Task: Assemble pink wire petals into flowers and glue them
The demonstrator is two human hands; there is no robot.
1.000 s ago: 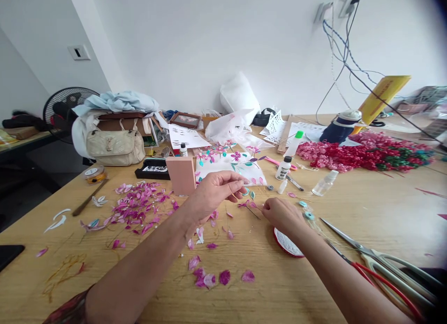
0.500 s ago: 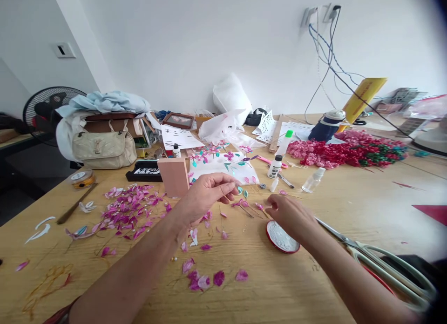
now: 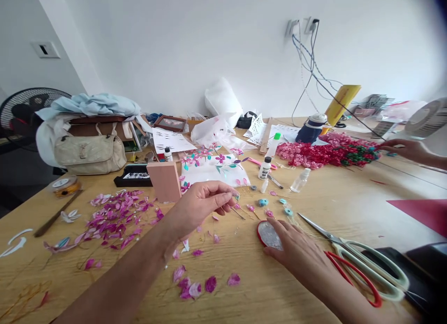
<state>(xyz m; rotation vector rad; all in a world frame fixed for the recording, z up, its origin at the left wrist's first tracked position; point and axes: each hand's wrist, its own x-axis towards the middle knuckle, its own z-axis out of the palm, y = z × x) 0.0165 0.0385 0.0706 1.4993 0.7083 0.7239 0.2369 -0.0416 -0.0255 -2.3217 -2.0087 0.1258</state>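
Note:
My left hand [image 3: 204,204] hovers over the wooden table [image 3: 349,193], fingers pinched on a small teal leaf piece on thin wire at its fingertips. My right hand [image 3: 296,247] lies flat and open on the table, fingers touching a round red-rimmed lid [image 3: 267,232] with white inside. Small pink petals on wire [image 3: 249,207] and teal pieces [image 3: 262,202] lie just beyond both hands.
A pile of purple petals [image 3: 118,214] lies left, loose petals [image 3: 206,284] near me. Scissors [image 3: 352,252] lie right. A pink block [image 3: 164,180], flower sheet [image 3: 216,168], glue bottles [image 3: 264,168], red-pink pile [image 3: 331,152] and beige bag [image 3: 89,151] stand behind. Another person's hand [image 3: 407,149] reaches in far right.
My right hand has drawn back from the wired petals and come down flat beside the red-rimmed lid. My view has swung right, bringing another person's hand into sight.

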